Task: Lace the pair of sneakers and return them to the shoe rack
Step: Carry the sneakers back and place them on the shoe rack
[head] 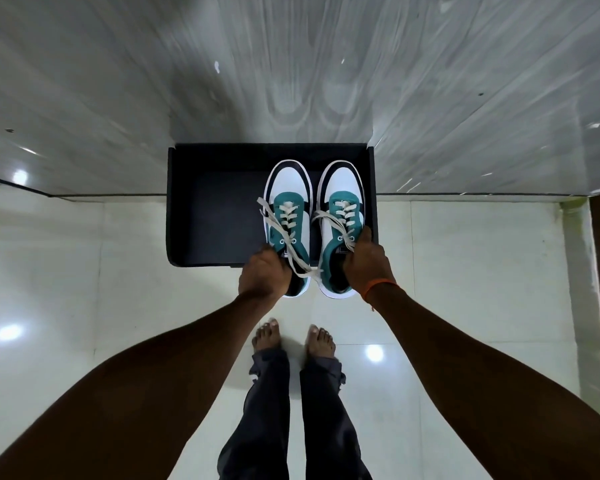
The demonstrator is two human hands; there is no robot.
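Left hand [262, 271]: closed round the heel end of the left sneaker [287, 216], knuckles up.
Right hand [366, 263]: clamped on the outer side and collar of the right sneaker [342, 220]; an orange thread [381, 287] circles that wrist.
Sneakers: side by side, toes forward, over the right part of the black rack [201, 209]; heels jut past its front edge. I cannot tell whether the soles rest on it.
Laces [300, 249]: threaded, but the ends hang loose and cross between the shoes.
Risk: a loose end could snag under a sole or trail off the front edge, I'd guess; heels this far out may tip if let go.
Around: grey wall [118, 81] behind, glossy tile floor [84, 271], bare feet [293, 337] below.
In the way: nothing in the rack's left part.
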